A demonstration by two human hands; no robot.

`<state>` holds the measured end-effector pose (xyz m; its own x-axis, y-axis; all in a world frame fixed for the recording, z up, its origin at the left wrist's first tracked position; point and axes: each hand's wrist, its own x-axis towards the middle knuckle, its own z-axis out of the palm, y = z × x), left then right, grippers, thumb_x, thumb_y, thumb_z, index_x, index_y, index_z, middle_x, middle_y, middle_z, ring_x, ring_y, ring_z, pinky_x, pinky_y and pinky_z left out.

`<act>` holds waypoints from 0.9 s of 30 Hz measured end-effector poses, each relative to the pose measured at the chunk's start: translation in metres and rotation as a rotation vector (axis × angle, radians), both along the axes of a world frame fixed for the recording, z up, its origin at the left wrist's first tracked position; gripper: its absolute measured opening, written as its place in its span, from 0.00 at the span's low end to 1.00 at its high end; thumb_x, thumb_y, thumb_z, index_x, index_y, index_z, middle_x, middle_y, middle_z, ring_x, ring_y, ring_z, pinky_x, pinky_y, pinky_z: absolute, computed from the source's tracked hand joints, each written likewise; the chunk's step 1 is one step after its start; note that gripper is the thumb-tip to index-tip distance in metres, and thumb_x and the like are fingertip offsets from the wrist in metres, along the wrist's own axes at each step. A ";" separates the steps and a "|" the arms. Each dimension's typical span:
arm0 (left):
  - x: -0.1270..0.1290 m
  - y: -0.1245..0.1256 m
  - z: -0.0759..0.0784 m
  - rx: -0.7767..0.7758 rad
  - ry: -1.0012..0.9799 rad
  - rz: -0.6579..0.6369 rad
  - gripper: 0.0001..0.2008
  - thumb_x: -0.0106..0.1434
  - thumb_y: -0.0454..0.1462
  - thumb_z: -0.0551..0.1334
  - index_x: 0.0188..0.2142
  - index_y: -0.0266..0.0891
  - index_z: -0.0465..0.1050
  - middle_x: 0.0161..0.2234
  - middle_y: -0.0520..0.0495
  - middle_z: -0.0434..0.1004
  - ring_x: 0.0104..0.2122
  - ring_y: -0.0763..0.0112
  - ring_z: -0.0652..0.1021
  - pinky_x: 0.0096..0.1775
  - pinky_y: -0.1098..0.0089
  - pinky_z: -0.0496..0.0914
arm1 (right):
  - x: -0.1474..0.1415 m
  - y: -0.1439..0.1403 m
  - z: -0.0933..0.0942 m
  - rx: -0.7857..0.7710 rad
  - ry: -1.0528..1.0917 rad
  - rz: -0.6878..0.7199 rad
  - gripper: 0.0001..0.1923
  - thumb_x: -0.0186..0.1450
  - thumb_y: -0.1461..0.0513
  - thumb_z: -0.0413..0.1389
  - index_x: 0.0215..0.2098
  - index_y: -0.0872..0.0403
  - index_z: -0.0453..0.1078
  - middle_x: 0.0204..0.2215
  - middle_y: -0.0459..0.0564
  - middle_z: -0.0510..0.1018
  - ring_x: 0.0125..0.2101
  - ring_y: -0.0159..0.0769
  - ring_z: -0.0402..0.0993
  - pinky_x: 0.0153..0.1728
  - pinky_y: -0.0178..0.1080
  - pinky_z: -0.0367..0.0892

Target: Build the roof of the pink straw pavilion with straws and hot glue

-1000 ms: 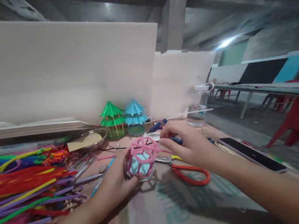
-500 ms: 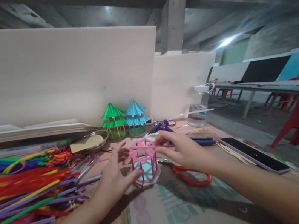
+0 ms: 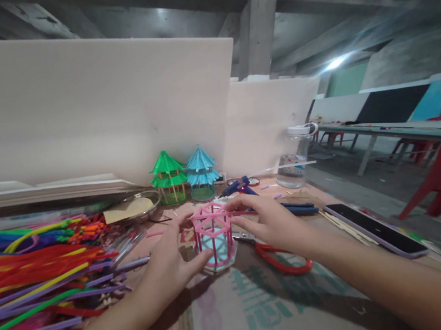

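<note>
Cardboard-covered table [image 3: 271, 314]: pink straw cage [image 3: 214, 233] upright between hands; left hand [image 3: 169, 261] cups its left side, right hand [image 3: 270, 221] pinches top rim, equally near.

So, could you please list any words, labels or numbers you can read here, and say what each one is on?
None can be read.
Cardboard sheet under the pink frame: large teal characters, too blurred to read.
Clear bottle: a printed label, too small to read.
Phone: dark screen, no text showing.
</note>
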<state>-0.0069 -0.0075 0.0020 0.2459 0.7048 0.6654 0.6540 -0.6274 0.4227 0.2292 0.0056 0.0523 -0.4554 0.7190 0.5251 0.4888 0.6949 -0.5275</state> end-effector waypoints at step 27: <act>0.003 -0.002 -0.006 -0.102 -0.071 -0.016 0.30 0.55 0.39 0.69 0.56 0.42 0.63 0.53 0.41 0.77 0.53 0.52 0.77 0.53 0.53 0.73 | 0.002 -0.010 0.006 0.135 -0.116 -0.024 0.04 0.68 0.62 0.55 0.39 0.53 0.72 0.37 0.50 0.80 0.40 0.38 0.75 0.41 0.42 0.68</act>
<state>-0.0042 -0.0092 -0.0039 0.2128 0.7662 0.6064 0.6102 -0.5889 0.5300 0.2314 -0.0047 0.0587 -0.5023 0.6566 0.5627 0.5581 0.7432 -0.3691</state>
